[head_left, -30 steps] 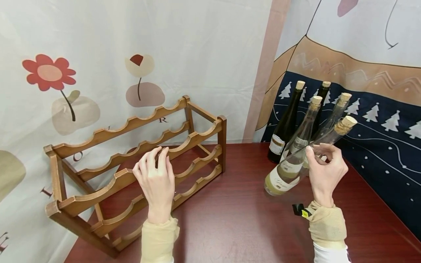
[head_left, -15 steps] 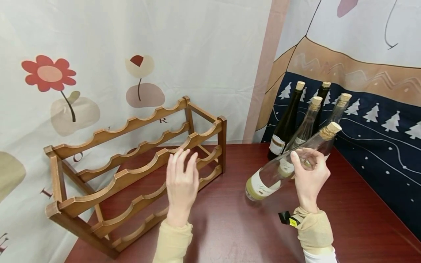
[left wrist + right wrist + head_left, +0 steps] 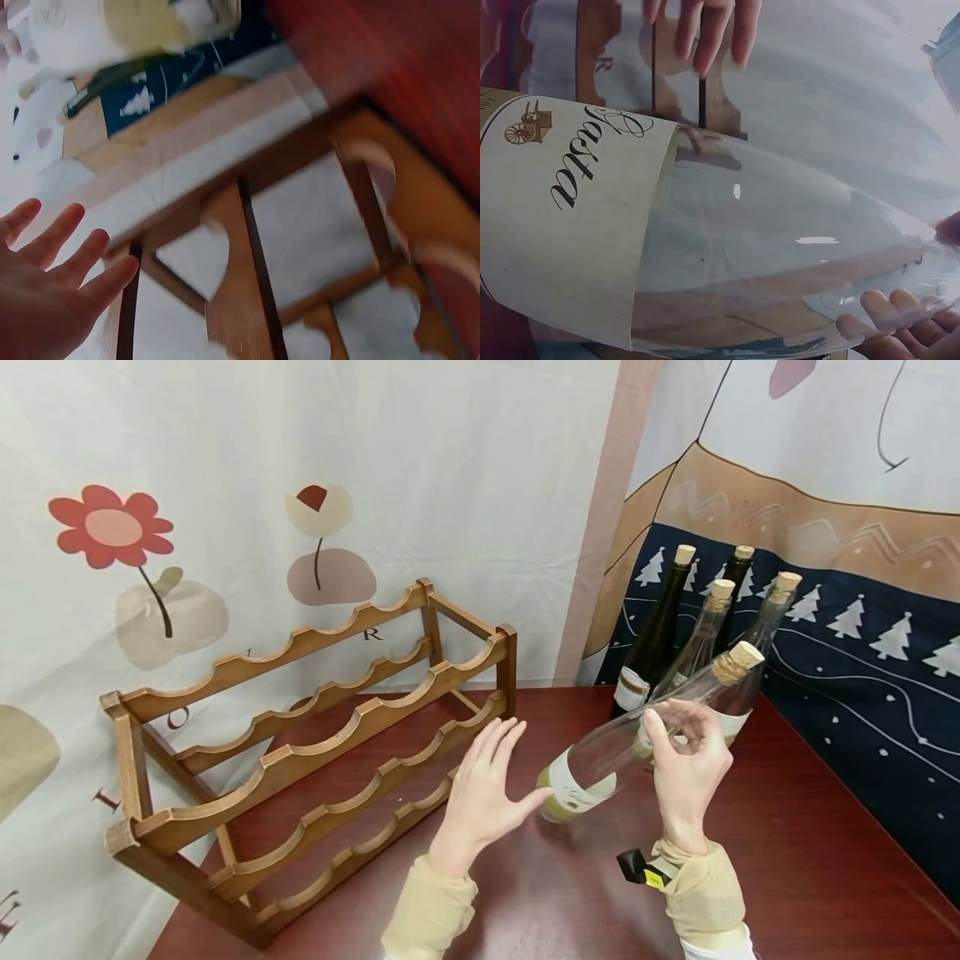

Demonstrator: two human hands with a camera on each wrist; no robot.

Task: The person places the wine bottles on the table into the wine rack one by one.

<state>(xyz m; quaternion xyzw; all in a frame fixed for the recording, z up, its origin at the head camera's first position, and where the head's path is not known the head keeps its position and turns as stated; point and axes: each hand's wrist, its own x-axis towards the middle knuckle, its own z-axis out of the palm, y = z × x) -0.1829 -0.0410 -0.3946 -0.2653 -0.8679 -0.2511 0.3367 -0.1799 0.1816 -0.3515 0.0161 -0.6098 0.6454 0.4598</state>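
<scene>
In the head view my right hand (image 3: pixel 688 768) pinches the neck of a clear glass wine bottle (image 3: pixel 581 781) with a cork and a cream label. The bottle leans, cork up to the right and base down to the left. Its "Gasta" label (image 3: pixel 577 202) fills the left of the right wrist view, and my right fingers (image 3: pixel 900 322) curl at the neck. My left hand (image 3: pixel 483 802) is spread with straight fingers, thumb tip right at the bottle's base. A wooden wine rack (image 3: pixel 285 768) with scalloped rails stands left of that hand.
Behind the held bottle stand two dark green corked bottles, one (image 3: pixel 652 643) in front, and two clear ones, a near one (image 3: pixel 699 639) and one (image 3: pixel 767 618) further right. A printed cloth (image 3: pixel 480 485) hangs behind the reddish table (image 3: pixel 540 893).
My right hand has carried the bottle left and slightly down, away from the standing bottles. My left hand has moved right from in front of the rack to the bottle's base, its thumb spreading.
</scene>
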